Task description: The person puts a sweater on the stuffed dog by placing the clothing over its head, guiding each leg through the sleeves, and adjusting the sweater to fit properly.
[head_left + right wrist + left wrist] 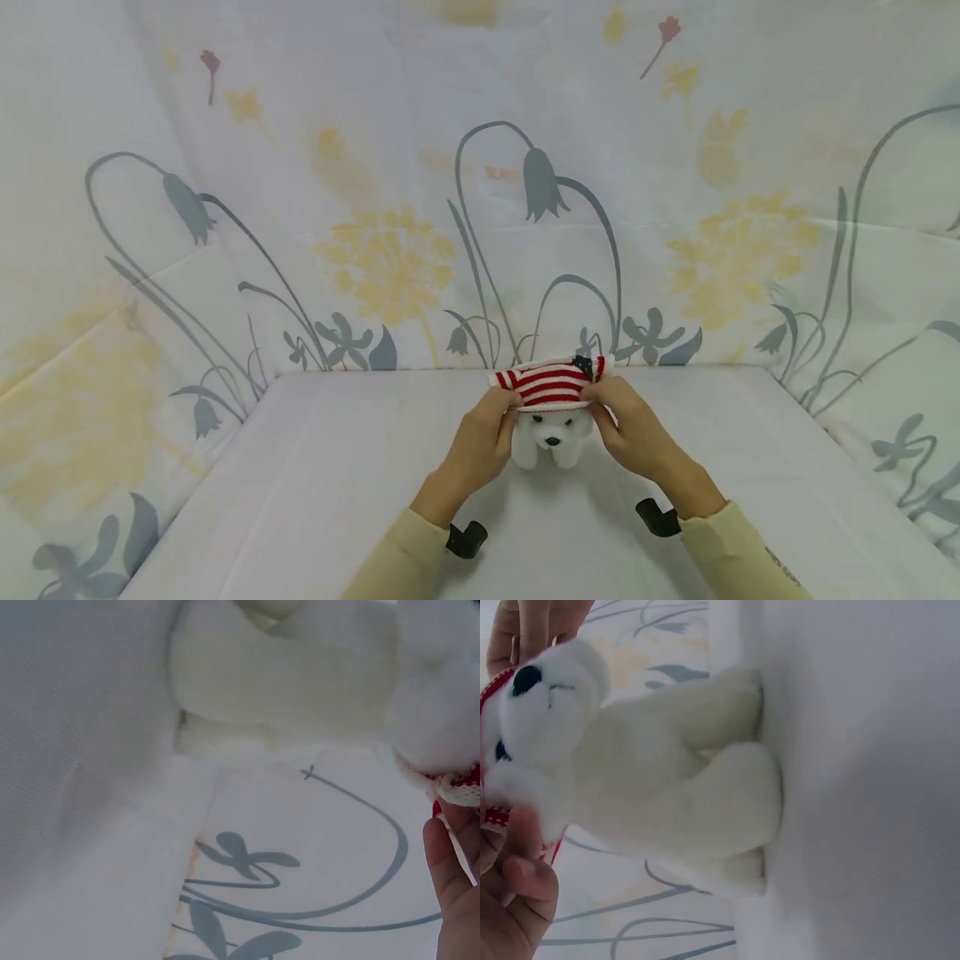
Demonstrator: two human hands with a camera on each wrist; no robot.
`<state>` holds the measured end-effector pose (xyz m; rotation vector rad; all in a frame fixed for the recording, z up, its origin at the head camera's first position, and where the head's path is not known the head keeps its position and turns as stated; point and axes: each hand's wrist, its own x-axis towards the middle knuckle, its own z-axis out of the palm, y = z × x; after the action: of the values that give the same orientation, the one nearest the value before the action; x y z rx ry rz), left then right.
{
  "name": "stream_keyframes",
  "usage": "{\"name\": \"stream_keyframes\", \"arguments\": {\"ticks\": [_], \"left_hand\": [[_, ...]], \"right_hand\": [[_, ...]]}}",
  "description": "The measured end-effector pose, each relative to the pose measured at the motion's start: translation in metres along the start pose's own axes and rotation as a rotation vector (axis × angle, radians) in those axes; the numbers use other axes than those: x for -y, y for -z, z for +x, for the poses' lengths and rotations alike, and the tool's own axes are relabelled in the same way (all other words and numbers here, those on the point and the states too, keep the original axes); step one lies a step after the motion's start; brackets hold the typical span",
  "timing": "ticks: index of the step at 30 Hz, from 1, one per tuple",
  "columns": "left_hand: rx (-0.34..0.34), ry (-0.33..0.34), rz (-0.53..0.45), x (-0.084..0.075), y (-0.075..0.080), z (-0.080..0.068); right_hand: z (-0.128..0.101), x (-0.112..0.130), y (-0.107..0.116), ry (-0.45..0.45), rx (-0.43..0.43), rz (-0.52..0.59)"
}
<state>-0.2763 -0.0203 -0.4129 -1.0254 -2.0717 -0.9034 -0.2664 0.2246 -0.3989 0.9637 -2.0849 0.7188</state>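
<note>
The left hand (pixel 478 435) and right hand (pixel 636 421) pinch a striped shirt (pixel 549 384) by its edge, seemingly fitting it over the toy dog (pixel 553 428) (resting on the white table (pixel 315 492)); the next move probably calls for easing it down evenly.

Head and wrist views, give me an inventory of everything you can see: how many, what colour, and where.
Plush animal: one, white with dark eyes and nose, standing on the surface between the hands
Striped knit piece: one, red and white with a dark patch, at the plush animal's head
Surface: one, white, under the plush animal
Patterned cloth: count unclear, white with grey, yellow and pink flowers, behind and at the sides
Wrist pieces: two, black, one by each wrist
Sleeves: two, pale beige, on the forearms
Left hand: one, bare, pinching the knit's left edge
Right hand: one, bare, pinching its right edge
</note>
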Motion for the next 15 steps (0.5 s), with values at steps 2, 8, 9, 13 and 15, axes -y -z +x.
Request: {"name": "stream_keyframes", "arguments": {"ticks": [2, 8, 9, 13, 15], "left_hand": [[-0.011, -0.004, -0.026, -0.002, -0.002, -0.001], [0.022, 0.026, -0.070, -0.006, -0.008, -0.004], [0.036, 0.039, -0.067, -0.006, -0.009, -0.004], [0.058, 0.091, -0.039, -0.008, -0.014, -0.003], [0.050, 0.108, -0.022, -0.009, -0.017, -0.002]], "right_hand": [[-0.002, 0.000, 0.000, -0.002, 0.004, 0.003], [-0.006, 0.001, -0.001, -0.033, 0.026, 0.043], [-0.006, 0.001, -0.002, -0.045, 0.033, 0.054], [-0.007, 0.001, -0.007, -0.087, 0.064, 0.077], [-0.006, 0.000, -0.010, -0.082, 0.051, 0.070]]}}
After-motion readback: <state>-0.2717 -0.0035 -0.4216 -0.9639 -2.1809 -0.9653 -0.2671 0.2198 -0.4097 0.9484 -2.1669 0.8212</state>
